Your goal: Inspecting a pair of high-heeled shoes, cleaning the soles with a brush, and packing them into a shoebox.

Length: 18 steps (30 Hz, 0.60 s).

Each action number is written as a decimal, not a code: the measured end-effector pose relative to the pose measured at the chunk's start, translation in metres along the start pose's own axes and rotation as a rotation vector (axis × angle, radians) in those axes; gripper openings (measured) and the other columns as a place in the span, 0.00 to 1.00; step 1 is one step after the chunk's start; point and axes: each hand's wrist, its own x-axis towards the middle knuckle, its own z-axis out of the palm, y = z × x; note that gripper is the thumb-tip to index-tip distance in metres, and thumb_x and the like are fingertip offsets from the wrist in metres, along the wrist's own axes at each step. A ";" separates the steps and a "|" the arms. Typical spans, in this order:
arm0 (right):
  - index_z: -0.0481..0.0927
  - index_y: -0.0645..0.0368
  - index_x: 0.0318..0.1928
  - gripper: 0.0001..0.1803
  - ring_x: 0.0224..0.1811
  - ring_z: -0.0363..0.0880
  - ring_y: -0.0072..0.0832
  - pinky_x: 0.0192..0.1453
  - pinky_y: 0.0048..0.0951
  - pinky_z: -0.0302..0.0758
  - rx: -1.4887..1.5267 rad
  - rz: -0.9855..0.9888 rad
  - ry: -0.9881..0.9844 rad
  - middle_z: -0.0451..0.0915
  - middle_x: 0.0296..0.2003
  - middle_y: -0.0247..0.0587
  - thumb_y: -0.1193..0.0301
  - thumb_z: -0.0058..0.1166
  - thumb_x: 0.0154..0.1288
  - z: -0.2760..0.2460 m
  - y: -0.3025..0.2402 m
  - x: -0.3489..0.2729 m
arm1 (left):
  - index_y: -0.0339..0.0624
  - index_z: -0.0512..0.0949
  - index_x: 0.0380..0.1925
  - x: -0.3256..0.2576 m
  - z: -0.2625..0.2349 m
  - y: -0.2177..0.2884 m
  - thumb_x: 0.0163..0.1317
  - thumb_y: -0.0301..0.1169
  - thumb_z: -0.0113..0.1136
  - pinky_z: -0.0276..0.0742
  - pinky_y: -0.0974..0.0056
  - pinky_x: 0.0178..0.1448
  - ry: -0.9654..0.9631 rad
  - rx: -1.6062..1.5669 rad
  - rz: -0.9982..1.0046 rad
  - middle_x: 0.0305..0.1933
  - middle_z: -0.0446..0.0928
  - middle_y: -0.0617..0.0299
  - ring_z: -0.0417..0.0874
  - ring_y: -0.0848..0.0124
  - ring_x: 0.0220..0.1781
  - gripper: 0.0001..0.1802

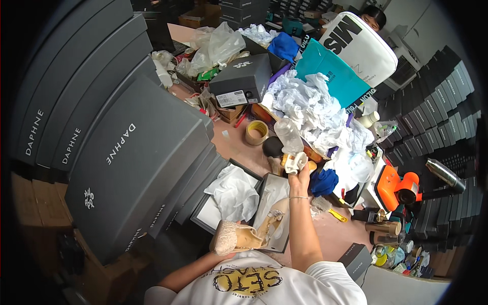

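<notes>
My left hand (227, 255), mostly hidden under a beige shoe (239, 238) with a rough, textured toe, supports it close to my shirt. Farther out, my right hand (300, 177) is closed on the white head of a clear plastic spray bottle (288, 136), whose body points away from me. Between my arms lies an open dark shoe box (285, 243) with white tissue and a second beige shoe (275, 219) in it. Left of it, crumpled white paper (233, 190) rests in the box lid (202, 225).
Stacked dark shoe boxes (137, 137) rise at the left. Ahead are a tape roll (256, 132), a closed shoe box (241, 80) and heaped white tissue (310, 99). A yellow-handled brush (330, 209) and an orange device (394, 188) lie right. Another person (373, 18) is at the back.
</notes>
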 end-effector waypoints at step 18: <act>0.73 0.53 0.51 0.21 0.51 0.73 0.48 0.51 0.40 0.73 -1.687 -1.070 -0.868 0.71 0.50 0.50 0.71 0.60 0.56 0.119 0.058 0.021 | 0.47 0.70 0.53 -0.007 -0.039 0.010 0.70 0.44 0.42 0.74 0.53 0.59 -0.200 -0.090 -0.021 0.53 0.74 0.58 0.77 0.64 0.53 0.19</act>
